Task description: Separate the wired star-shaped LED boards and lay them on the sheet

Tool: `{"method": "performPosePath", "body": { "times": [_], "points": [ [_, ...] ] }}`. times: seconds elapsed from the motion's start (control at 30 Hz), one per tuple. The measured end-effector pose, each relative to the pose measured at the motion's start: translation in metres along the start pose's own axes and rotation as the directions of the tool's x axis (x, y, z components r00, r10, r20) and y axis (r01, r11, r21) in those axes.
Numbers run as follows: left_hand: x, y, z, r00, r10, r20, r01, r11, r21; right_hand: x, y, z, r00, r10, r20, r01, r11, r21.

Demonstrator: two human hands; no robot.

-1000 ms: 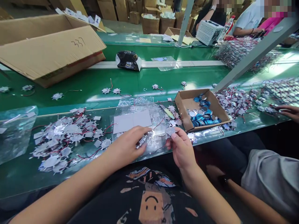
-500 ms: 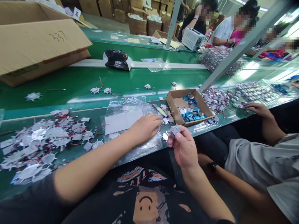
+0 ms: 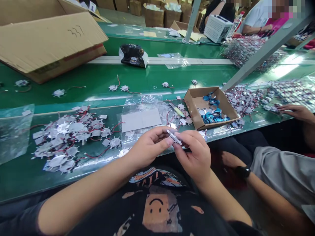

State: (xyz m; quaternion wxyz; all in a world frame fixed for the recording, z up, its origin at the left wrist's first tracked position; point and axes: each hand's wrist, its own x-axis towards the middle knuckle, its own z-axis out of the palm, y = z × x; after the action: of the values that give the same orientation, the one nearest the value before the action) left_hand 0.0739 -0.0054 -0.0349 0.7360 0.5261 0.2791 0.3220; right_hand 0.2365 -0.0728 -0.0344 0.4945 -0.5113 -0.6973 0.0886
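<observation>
Between my two hands, over the front edge of the bench, is a small grey-white part (image 3: 174, 137) seen nearly edge-on. My left hand (image 3: 152, 144) pinches its left side with thumb and fingers. On its right side my right hand (image 3: 194, 150) is closed, fingertips pressed to it. Just beyond my hands lie a clear plastic sheet with a grey rectangular card (image 3: 140, 120), a pale green pen-like tool (image 3: 177, 110) and several loose white parts. A shallow cardboard box (image 3: 211, 108) holding blue and silver discs (image 3: 214, 115) stands to the right.
A pile of white spiky discs with red wires (image 3: 71, 131) covers the bench at left. Similar parts lie on the green belt (image 3: 93, 77). A large carton (image 3: 56, 36), a black packet (image 3: 133, 55) and a slanted metal post (image 3: 261, 49) stand beyond. A co-worker's hand (image 3: 295, 111) works at right.
My left hand has come back from the loose parts by the box and now grips the small part together with my right hand. The view has shifted, so the scene sits further right.
</observation>
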Motion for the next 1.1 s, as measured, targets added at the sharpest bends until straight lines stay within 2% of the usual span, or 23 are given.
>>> {"method": "performPosePath", "body": {
  "times": [0.1,0.27,0.33,0.4,0.43,0.47,0.53,0.6,0.63,0.7,0.73,0.77,0.8,0.83,0.9,0.97,1.0,1.03,1.1],
  "points": [
    [-0.001,0.0,-0.001,0.997,-0.054,-0.053,0.051,0.997,-0.062,-0.001,-0.001,0.002,0.999,0.021,0.026,-0.022,0.998,0.054],
    [-0.006,-0.002,-0.002,0.995,-0.087,-0.054,0.081,0.992,-0.096,-0.002,-0.003,-0.001,0.997,0.054,0.059,-0.061,0.992,0.115],
    [-0.007,-0.003,-0.004,0.996,-0.079,-0.049,0.075,0.994,-0.074,-0.004,-0.004,0.0,0.993,0.108,0.051,-0.115,0.982,0.148],
    [-0.009,-0.005,-0.007,0.998,-0.049,-0.027,0.049,0.999,-0.02,-0.007,-0.003,0.005,0.97,0.243,0.029,-0.242,0.936,0.257],
    [-0.011,-0.005,-0.008,0.999,-0.025,-0.021,0.026,0.999,0.029,-0.008,-0.003,0.01,0.939,0.342,0.028,-0.329,0.873,0.361],
    [-0.013,-0.007,-0.01,1.0,0.002,-0.02,-0.001,0.996,0.091,-0.009,-0.003,0.015,0.892,0.45,0.046,-0.413,0.769,0.488],
    [-0.018,-0.01,-0.011,0.998,0.059,-0.033,-0.051,0.976,0.212,-0.011,-0.004,0.027,0.764,0.626,0.154,-0.521,0.458,0.721],
    [-0.024,-0.015,-0.011,0.994,0.095,-0.06,-0.076,0.962,0.261,-0.011,-0.007,0.04,0.654,0.7,0.287,-0.533,0.158,0.831],
    [-0.026,-0.017,-0.011,0.992,0.103,-0.078,-0.08,0.965,0.25,-0.012,-0.009,0.045,0.622,0.707,0.336,-0.525,0.059,0.849],
    [-0.029,-0.022,-0.012,0.985,0.106,-0.139,-0.077,0.977,0.199,-0.013,-0.011,0.052,0.597,0.697,0.398,-0.521,-0.04,0.852],
    [-0.03,-0.022,-0.014,0.979,0.104,-0.173,-0.072,0.98,0.183,-0.014,-0.011,0.053,0.6,0.69,0.405,-0.528,-0.038,0.848],
    [-0.03,-0.022,-0.017,0.974,0.103,-0.204,-0.065,0.981,0.183,-0.015,-0.01,0.053,0.613,0.686,0.393,-0.541,0.001,0.841],
    [-0.03,-0.02,-0.021,0.971,0.098,-0.219,-0.052,0.977,0.206,-0.017,-0.009,0.051,0.638,0.681,0.36,-0.552,0.078,0.83],
    [-0.03,-0.016,-0.026,0.974,0.088,-0.208,-0.032,0.966,0.258,-0.018,-0.007,0.048,0.677,0.67,0.305,-0.556,0.194,0.808],
    [-0.03,-0.004,-0.036,0.992,0.05,-0.115,0.007,0.892,0.451,-0.017,-0.003,0.04,0.8,0.577,0.167,-0.507,0.5,0.702],
    [-0.03,0.011,-0.043,1.0,-0.008,0.003,0.004,0.739,0.673,-0.013,-0.002,0.032,0.915,0.386,0.121,-0.391,0.766,0.51],
    [-0.031,0.017,-0.045,0.998,-0.026,0.051,-0.021,0.655,0.755,-0.011,-0.002,0.029,0.943,0.295,0.155,-0.333,0.848,0.413],
    [-0.032,0.024,-0.046,0.996,-0.031,0.084,-0.051,0.581,0.812,-0.008,-0.003,0.027,0.949,0.232,0.214,-0.294,0.894,0.338],
    [-0.034,0.033,-0.046,0.991,-0.028,0.13,-0.102,0.474,0.875,-0.002,-0.004,0.026,0.921,0.2,0.333,-0.3,0.911,0.283]
  ]
}}
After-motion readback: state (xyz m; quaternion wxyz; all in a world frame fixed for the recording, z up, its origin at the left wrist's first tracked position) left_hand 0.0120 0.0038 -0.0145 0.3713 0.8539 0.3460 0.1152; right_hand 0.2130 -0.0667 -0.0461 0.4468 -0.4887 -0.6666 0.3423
